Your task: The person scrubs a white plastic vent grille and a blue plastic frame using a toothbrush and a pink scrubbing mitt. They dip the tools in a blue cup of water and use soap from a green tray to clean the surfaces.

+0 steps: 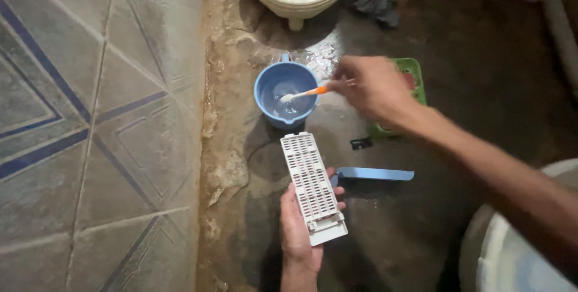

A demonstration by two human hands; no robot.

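L hand point(299, 232) gripped a white slotted plastic filter panel point(312, 185) from below, fingers wrapped round its lower end, panel pointing away from the wrist. R hand point(370, 87) was closed on an orange-handled toothbrush point(304, 94), bristle end dipped in water in the blue mug point(285, 94), which stood just beyond the panel's far end. Blue flat piece point(373, 174) lay on the wet floor point(421, 232) just right of L hand's fingers. Green tray point(413, 75) sat partly hidden behind R hand.

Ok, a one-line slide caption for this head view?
Left hand holds a white slotted filter; right hand dips a toothbrush into a blue mug.
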